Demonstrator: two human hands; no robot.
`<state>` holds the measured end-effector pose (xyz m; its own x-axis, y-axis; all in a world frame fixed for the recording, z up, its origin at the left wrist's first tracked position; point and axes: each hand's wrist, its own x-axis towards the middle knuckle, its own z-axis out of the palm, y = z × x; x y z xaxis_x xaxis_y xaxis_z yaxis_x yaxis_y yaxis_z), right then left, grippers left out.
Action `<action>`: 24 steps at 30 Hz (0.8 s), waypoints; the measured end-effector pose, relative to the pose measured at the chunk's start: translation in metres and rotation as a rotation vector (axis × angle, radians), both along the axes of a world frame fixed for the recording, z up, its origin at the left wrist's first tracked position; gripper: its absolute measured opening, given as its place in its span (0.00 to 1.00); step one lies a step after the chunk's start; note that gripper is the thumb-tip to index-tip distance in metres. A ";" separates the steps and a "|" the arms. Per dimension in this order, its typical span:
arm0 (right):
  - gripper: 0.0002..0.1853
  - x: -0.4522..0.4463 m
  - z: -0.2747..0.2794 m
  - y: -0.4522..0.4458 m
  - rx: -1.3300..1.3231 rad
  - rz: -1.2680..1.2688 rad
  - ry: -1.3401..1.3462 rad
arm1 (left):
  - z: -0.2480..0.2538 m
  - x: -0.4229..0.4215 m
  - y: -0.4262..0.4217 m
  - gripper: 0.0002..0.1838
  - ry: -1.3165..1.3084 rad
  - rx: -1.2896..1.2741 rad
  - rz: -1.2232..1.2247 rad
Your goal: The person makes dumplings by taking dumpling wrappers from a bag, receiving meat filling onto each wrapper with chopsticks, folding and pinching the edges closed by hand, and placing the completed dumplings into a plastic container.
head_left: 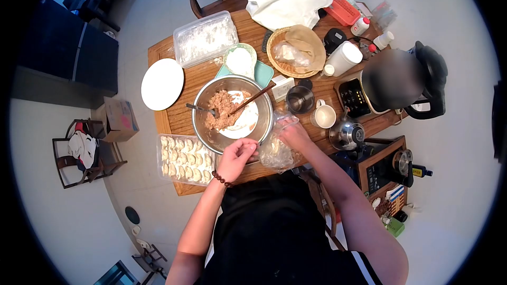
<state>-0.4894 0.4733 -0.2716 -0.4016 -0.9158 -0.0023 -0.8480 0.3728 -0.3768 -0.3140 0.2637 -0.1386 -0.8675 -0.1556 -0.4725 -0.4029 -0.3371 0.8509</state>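
My right hand [294, 136] grips the upper part of a crumpled clear plastic bag [278, 153] at the table's near edge; what the bag contains is unclear. My left hand [237, 159], with a dark beaded bracelet on the wrist, is closed in a pinch by the near rim of a steel bowl [213, 136]. Anything between those fingertips is too small to name. Inside the bowl are pinkish minced filling [223, 106] and a white area beside it. A pair of wooden chopsticks [257, 95] and a dark-handled utensil [199, 107] rest in the filling.
Left of the bowl lie a tray of several dumplings [182, 157] and a white plate [162, 84]. Behind are a floured plastic container [206, 38] and a wicker basket [272, 50]. A mug [323, 115], steel kettle [346, 133] and blender [393, 79] stand to the right.
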 end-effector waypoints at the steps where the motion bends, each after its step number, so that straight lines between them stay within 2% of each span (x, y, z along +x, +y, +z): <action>1: 0.13 0.001 -0.002 -0.001 0.027 -0.043 0.011 | 0.000 0.000 0.000 0.11 0.002 0.006 0.004; 3: 0.14 0.004 0.003 -0.006 0.055 -0.087 0.020 | -0.001 0.001 0.000 0.11 0.003 0.012 0.008; 5: 0.20 0.009 0.009 -0.011 0.043 -0.300 -0.026 | -0.001 0.001 0.001 0.11 -0.026 0.017 0.019; 8: 0.21 0.014 0.007 -0.014 -0.029 -0.372 -0.072 | -0.001 0.002 0.001 0.12 -0.018 0.014 0.016; 15: 0.22 0.019 0.006 -0.023 -0.048 -0.455 -0.083 | -0.002 -0.001 0.000 0.11 -0.001 0.026 0.015; 24: 0.19 0.026 0.006 -0.023 -0.102 -0.525 -0.066 | -0.001 0.000 0.000 0.11 -0.003 0.015 0.007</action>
<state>-0.4630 0.4498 -0.2652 -0.8073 -0.5891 0.0357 -0.5310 0.6987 -0.4794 -0.3140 0.2632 -0.1399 -0.8647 -0.1550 -0.4777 -0.4032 -0.3529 0.8443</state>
